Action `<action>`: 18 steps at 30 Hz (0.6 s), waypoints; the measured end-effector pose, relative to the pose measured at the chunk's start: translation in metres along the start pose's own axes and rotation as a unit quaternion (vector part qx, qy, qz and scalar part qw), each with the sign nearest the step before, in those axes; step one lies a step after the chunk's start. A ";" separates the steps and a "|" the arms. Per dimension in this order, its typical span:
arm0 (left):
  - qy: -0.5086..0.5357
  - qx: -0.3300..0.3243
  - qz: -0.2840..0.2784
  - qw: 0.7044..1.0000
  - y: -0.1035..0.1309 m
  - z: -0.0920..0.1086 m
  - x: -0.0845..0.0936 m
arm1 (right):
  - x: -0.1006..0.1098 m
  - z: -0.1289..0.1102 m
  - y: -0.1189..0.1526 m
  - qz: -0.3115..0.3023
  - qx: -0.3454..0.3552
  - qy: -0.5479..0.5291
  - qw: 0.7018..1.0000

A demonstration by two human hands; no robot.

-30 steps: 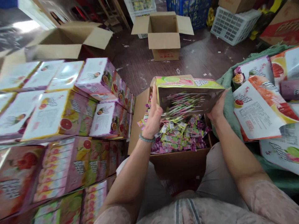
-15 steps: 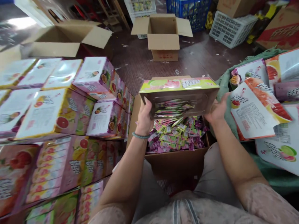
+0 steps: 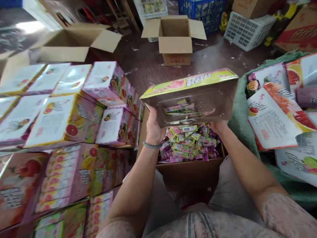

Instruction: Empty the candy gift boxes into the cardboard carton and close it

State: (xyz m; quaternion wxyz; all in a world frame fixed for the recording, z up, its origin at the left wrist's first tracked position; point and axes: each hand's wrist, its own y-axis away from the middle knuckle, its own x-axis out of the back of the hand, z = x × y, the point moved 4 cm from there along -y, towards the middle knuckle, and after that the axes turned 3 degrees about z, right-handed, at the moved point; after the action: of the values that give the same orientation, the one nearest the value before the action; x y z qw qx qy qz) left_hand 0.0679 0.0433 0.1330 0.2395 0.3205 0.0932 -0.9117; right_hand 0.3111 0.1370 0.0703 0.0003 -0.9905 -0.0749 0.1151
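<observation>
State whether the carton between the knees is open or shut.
Open: the carton holds piled sachets that show through its top, though the held box hides the far part.

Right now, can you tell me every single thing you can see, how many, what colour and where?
Held box: one, green-and-pink printed side, tilted, middle
Little packets: many, pink, purple, green, below the held box
Packet carton: one, brown, around those packets
Fruit boxes: many, multicoloured, left
Open cartons: two, brown, top middle and upper left
Blue crate: one, blue, top
White crates: at least two, white, top middle and upper right
Printed packs: several, white and orange mostly, right
Green sack: one, green, under those packs
Floor: one, dark brown, behind
Wristband: one, grey-green, left wrist
Left hand: one, bare, held box's left end
Right hand: one, bare, held box's lower edge
</observation>
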 end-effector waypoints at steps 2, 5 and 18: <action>0.004 -0.024 0.002 1.000 -0.001 0.005 0.000 | -0.004 -0.001 0.005 -0.017 0.005 0.024 1.000; 0.001 -0.022 0.013 1.000 -0.004 0.003 0.001 | -0.014 -0.005 0.018 -0.064 0.025 0.092 0.993; 0.013 0.087 0.002 0.996 -0.007 -0.026 0.009 | -0.045 -0.025 0.042 -0.090 0.331 0.542 0.767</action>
State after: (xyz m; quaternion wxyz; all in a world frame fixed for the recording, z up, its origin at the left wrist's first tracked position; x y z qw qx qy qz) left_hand 0.0725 0.0541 0.1077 0.2112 0.3517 0.0159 -0.9118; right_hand 0.2799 0.0893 0.1038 0.3794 -0.8151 -0.1086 -0.4241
